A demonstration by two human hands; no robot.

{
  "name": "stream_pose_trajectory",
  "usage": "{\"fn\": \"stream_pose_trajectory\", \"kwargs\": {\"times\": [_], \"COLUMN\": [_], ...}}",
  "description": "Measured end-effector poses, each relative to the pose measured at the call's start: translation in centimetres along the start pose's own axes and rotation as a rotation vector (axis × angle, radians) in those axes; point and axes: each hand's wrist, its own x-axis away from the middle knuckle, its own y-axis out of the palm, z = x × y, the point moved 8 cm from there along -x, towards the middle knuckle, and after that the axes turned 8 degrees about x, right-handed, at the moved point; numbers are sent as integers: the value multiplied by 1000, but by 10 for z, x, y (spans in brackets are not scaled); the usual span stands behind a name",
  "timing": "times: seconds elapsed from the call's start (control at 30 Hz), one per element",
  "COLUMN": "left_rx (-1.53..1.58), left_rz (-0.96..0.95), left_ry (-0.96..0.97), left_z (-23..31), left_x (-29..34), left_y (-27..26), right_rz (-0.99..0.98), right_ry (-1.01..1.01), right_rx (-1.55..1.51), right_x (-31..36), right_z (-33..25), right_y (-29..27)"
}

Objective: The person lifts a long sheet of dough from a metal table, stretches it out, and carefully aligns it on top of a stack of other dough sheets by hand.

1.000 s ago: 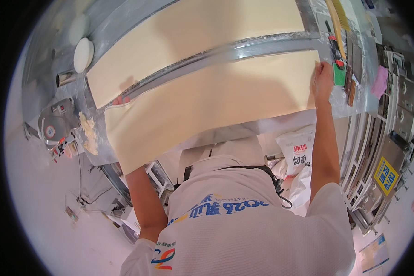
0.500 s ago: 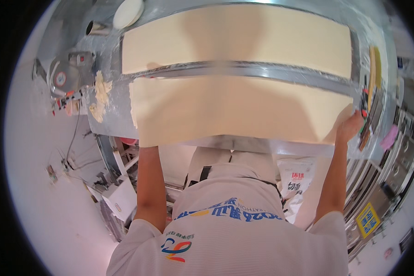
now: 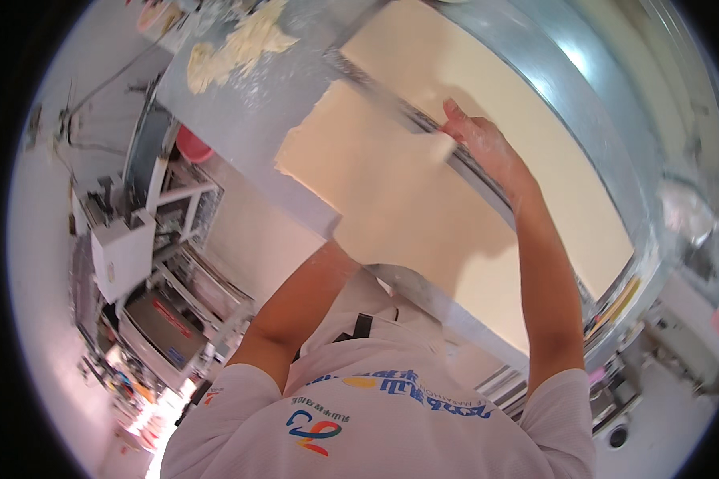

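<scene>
A pale dough sheet (image 3: pixel 399 199) lies on the near side of the metal table, its left end ragged and its middle raised. My left hand (image 3: pixel 334 251) reaches beneath its near edge, where the dough hides the fingers. At the far edge, my right hand (image 3: pixel 487 150) holds a lifted bit of the sheet, thumb pointing away; the fingertips are partly hidden and slightly blurred. A second long dough sheet (image 3: pixel 527 120) lies flat beyond, past a dark-edged gap.
Dough scraps (image 3: pixel 244 48) lie on the metal table (image 3: pixel 224 120) at the far left. Below its left edge are a red bowl (image 3: pixel 193 145) and a white box (image 3: pixel 124 254) by a rack. Thin tools (image 3: pixel 615 311) lie at the table's right end.
My view has turned toward the left end of the table. My right hand has left the sheet's right end and is now at its far edge. The sheet's middle has risen.
</scene>
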Motion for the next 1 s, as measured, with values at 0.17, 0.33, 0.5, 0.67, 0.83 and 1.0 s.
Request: {"fn": "stream_pose_trajectory", "kwargs": {"times": [0.17, 0.33, 0.5, 0.67, 0.83, 1.0], "left_rx": [185, 366, 472, 254, -220, -568], "left_rz": [-61, -91, -63, -159, 292, 731], "left_ry": [-123, -93, 62, 631, 761, 642], "left_z": [-19, 13, 72, 137, 154, 170], "left_x": [-7, 0, 16, 77, 75, 80], "left_y": [15, 10, -15, -30, -80, -122], "right_rz": [-356, -567, -616, -500, -352, -130], "right_ry": [187, -158, -192, -207, -225, -294], "right_rx": [-130, -439, -546, -456, -311, -47], "right_x": [-46, -68, -100, -135, -152, -150], "right_z": [-10, -56, -99, -96, -98, -110], "right_y": [52, 76, 100, 124, 133, 138]}}
